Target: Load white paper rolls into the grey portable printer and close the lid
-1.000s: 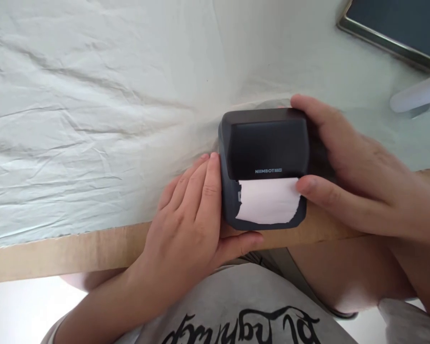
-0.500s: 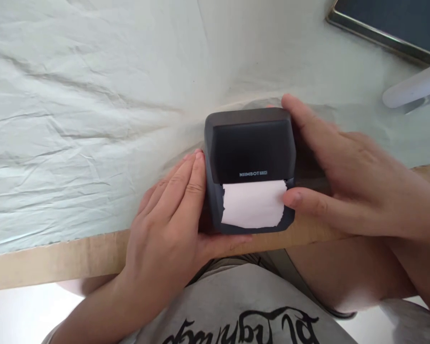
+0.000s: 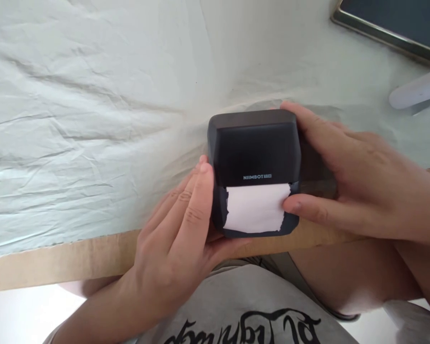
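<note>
The black label printer [image 3: 258,150], marked NIIMBOT, is found above the table's near edge, upper cover facing the camera; whether its base rests there or is lifted cannot be determined. A torn-edged strip of white paper [image 3: 256,209] lies over its lower front, emerging below the cover. The right hand [image 3: 367,184] holds the printer at its right side: index finger at the far right corner, thumb spread well away from it and pressing on the paper's right margin; the other fingers are largely concealed. Compared with one second ago, that thumb sits lower along the paper and farther in from its edge. The left hand [image 3: 175,239] lies along the printer's left side, its fingers pressed together, the thumb reaching under the near edge; whether it grips or only braces cannot be told. Its fingertips sit slightly lower against the casing than they did, and less of the thumb shows. Below the hands runs the bare wooden edge [image 3: 82,258], with a creased pale cloth [image 3: 93,95] covering the surface beyond. At far right, well apart from the hands, lie a dark-faced flat object [image 3: 403,24] and, near it, a white cylinder [image 3: 417,91], both cut off by the frame.
</note>
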Motion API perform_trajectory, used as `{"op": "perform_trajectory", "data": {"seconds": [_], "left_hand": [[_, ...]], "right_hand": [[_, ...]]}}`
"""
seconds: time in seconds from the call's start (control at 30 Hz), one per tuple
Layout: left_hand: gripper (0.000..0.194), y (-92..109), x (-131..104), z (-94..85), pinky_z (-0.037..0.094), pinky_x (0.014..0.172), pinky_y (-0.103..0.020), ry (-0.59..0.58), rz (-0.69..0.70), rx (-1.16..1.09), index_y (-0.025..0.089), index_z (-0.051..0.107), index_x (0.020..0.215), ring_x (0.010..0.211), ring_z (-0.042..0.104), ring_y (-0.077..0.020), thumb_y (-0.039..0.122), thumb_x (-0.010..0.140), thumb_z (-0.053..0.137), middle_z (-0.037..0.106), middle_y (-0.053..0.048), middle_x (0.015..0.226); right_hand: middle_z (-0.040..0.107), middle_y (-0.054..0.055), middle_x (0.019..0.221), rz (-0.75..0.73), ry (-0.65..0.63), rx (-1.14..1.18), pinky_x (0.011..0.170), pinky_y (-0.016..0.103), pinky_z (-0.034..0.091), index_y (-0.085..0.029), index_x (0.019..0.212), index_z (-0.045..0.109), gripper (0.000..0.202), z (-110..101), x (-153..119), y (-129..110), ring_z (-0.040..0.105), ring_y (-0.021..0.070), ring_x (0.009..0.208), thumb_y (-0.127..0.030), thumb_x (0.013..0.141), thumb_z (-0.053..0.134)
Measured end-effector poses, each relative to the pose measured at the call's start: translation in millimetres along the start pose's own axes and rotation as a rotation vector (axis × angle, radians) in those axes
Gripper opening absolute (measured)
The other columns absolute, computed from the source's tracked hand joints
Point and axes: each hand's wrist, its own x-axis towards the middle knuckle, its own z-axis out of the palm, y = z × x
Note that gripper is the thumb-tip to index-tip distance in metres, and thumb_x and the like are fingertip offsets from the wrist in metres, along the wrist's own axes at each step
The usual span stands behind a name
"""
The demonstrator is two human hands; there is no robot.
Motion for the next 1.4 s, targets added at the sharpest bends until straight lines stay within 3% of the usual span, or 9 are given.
{"op": "perform_trajectory", "data": {"seconds": [0.13, 0.37, 0.53, 0.73, 0.9, 1.0, 1.13, 1.3, 1.4], "left_hand": [[0.102, 2, 6, -6.5, 0.071, 0.114, -0.04, -0.101, -0.072, -0.038, 0.016, 0.009, 0.189, 0.141, 0.079, -0.0329, 0.044, 0.114, 0.074, 0.075, -0.017, 0.158], [0.1, 3, 12, -8.1, 0.074, 0.106, -0.04, -0.075, -0.076, -0.054, 0.02, 0.013, 0.189, 0.13, 0.085, -0.032, 0.05, 0.114, 0.073, 0.082, -0.015, 0.148], [0.095, 4, 16, -9.9, 0.077, 0.101, -0.039, -0.117, -0.106, -0.069, 0.03, 0.007, 0.19, 0.12, 0.088, -0.0286, 0.054, 0.118, 0.064, 0.087, -0.004, 0.137], [0.09, 5, 11, -7.5, 0.075, 0.106, -0.038, -0.11, -0.117, -0.062, 0.025, 0.009, 0.188, 0.127, 0.086, -0.0267, 0.062, 0.12, 0.055, 0.087, -0.005, 0.139], [0.098, 2, 2, -4.8, 0.07, 0.119, -0.047, -0.107, -0.15, -0.044, 0.022, 0.016, 0.186, 0.146, 0.076, -0.0339, 0.07, 0.114, 0.061, 0.072, -0.015, 0.163], [0.095, -2, -1, -3.7, 0.064, 0.126, -0.053, -0.168, -0.176, -0.035, 0.017, 0.029, 0.182, 0.155, 0.068, -0.0393, 0.072, 0.112, 0.062, 0.066, -0.021, 0.169], [0.086, -4, -1, -0.4, 0.061, 0.126, -0.056, -0.208, -0.14, -0.034, 0.018, 0.037, 0.178, 0.157, 0.066, -0.0412, 0.067, 0.112, 0.064, 0.068, -0.021, 0.167], [0.078, -1, -1, 5.7, 0.06, 0.121, -0.053, -0.159, -0.099, 0.022, 0.016, 0.041, 0.174, 0.152, 0.069, -0.0406, 0.065, 0.115, 0.057, 0.072, -0.023, 0.159], [0.084, -2, -2, 7.9, 0.059, 0.122, -0.05, -0.137, -0.075, 0.057, 0.013, 0.037, 0.176, 0.152, 0.069, -0.0398, 0.068, 0.115, 0.056, 0.072, -0.024, 0.159]], "right_hand": [[0.059, 0.011, 0.172, -0.007, -0.021, 0.056, 0.116, 0.061, 0.068, -0.036, 0.188, -0.002, 0.103, -4, 4, -1, 0.071, 0.0367, 0.144, -0.077, 0.111, 0.052], [0.071, 0.003, 0.139, -0.021, -0.021, 0.185, 0.096, 0.047, 0.069, -0.046, 0.184, -0.01, 0.1, -3, 15, -8, 0.075, 0.023, 0.101, -0.074, 0.112, 0.053], [0.072, 0.006, 0.14, -0.013, -0.059, 0.15, 0.103, 0.051, 0.069, -0.042, 0.185, -0.012, 0.106, -2, 10, -2, 0.075, 0.0249, 0.106, -0.077, 0.109, 0.054], [0.071, 0.009, 0.15, -0.02, -0.07, 0.135, 0.099, 0.054, 0.07, -0.045, 0.184, -0.014, 0.109, -5, 7, 3, 0.078, 0.0297, 0.119, -0.085, 0.107, 0.051], [0.07, 0.008, 0.156, 0.041, -0.076, 0.17, 0.102, 0.054, 0.07, -0.044, 0.183, 0.014, 0.075, -10, 3, 7, 0.079, 0.0295, 0.128, -0.072, 0.117, 0.037], [0.07, 0.01, 0.154, 0.073, -0.012, 0.046, 0.098, 0.053, 0.071, -0.039, 0.177, 0.034, 0.076, -9, 1, 9, 0.078, 0.0331, 0.132, -0.077, 0.113, 0.048], [0.063, 0.012, 0.154, 0.086, 0.116, 0.095, 0.113, 0.057, 0.066, -0.034, 0.171, 0.042, 0.075, -6, 2, 3, 0.069, 0.0319, 0.141, -0.076, 0.11, 0.057], [0.061, 0.0, 0.089, 0.264, 0.267, 0.187, 0.076, 0.044, 0.063, -0.032, 0.152, 0.059, 0.058, -11, 8, -24, 0.065, 0.0177, 0.076, -0.068, 0.107, 0.067], [0.065, -0.002, 0.085, 0.391, 0.273, 0.186, 0.059, 0.036, 0.06, -0.04, 0.155, 0.058, 0.048, -13, 9, -34, 0.064, 0.0137, 0.058, -0.062, 0.112, 0.056]]}}
